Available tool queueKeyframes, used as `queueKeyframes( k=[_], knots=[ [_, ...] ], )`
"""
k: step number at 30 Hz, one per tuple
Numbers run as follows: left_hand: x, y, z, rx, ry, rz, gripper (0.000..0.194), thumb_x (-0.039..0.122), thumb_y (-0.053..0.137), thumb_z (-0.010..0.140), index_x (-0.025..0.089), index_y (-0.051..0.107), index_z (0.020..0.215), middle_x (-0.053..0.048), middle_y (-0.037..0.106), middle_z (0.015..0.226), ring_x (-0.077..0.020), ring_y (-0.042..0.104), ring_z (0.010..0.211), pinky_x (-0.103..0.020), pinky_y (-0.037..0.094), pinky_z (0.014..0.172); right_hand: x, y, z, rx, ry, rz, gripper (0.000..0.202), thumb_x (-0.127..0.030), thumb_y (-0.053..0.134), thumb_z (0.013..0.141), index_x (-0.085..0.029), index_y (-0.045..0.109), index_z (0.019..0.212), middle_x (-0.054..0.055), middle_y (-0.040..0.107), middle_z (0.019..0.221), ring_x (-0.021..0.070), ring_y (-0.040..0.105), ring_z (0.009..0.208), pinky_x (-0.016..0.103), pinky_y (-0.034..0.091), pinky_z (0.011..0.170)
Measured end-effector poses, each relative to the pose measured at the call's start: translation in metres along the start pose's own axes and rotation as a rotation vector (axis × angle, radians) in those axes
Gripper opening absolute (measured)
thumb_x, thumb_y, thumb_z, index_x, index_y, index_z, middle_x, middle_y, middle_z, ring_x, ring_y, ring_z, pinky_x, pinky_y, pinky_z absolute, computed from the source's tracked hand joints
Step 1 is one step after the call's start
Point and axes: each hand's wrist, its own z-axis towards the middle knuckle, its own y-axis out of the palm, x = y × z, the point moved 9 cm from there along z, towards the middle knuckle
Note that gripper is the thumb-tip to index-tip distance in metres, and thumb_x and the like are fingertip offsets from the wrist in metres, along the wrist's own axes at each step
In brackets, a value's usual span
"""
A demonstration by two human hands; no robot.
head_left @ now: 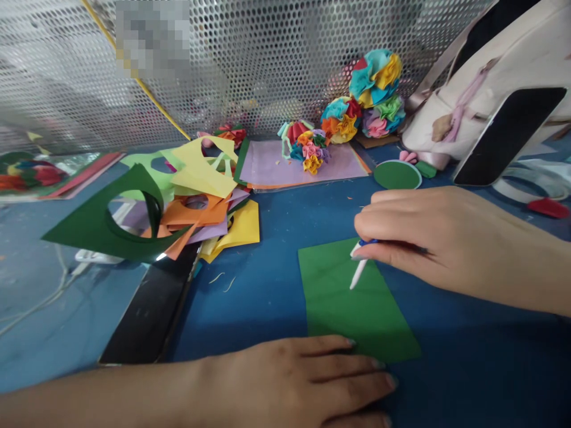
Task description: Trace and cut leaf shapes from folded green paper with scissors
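Note:
A sheet of green paper [339, 303] lies flat on the blue table in front of me. My left hand [312, 383] rests palm down over its near edge, fingers stretched out and slightly spread. Above the sheet's far right side, my right hand [414, 244] is closed round a white pen [359, 274] with a bit of blue on it. The pen's tip points down at the paper; whether it touches I cannot tell. Beyond the right hand lies a round green piece [397, 175] with a pale rim.
Paper offcuts with round holes [200, 211] are heaped at the left, over a black phone [151, 315]. Behind sit colourful paper flower balls [377, 77] and a lilac paper stack [267, 163]. Another phone [513, 137] leans against a white bag [526, 53]. Perforated metal [267, 65] closes off the back.

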Motion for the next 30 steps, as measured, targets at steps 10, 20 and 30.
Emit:
queueKeyframes(
  k=[10,20,30],
  knots=[
    [0.001,0.001,-0.002,0.027,-0.012,-0.013,0.047,0.039,0.032,0.108,0.031,0.062,0.143,0.004,0.056,0.155,-0.0127,0.056,0.137,-0.030,0.038,0.123,-0.011,0.006,0.003,-0.039,-0.101,0.399,0.021,-0.030,0.055,0.105,-0.021,0.072,0.101,0.002,0.070,0.099,0.0152,0.065,0.086,0.027,0.045,0.075],
    [0.000,-0.006,-0.001,0.087,-0.022,-0.016,0.041,0.036,0.039,0.107,0.032,0.068,0.137,0.004,0.061,0.150,-0.0128,0.058,0.136,-0.027,0.043,0.119,-0.023,0.009,-0.002,-0.320,-0.102,0.751,0.021,-0.012,0.065,0.097,-0.023,0.079,0.109,0.000,0.078,0.095,0.0134,0.071,0.091,0.024,0.055,0.082],
    [0.002,-0.002,-0.001,0.053,-0.015,-0.015,0.044,0.037,0.036,0.108,0.032,0.066,0.139,0.003,0.059,0.152,-0.0130,0.057,0.136,-0.029,0.040,0.121,-0.024,0.010,-0.005,-0.418,-0.171,0.788,0.017,-0.007,0.069,0.094,-0.022,0.074,0.091,-0.003,0.081,0.095,0.0128,0.074,0.093,0.026,0.055,0.090]
  ],
)
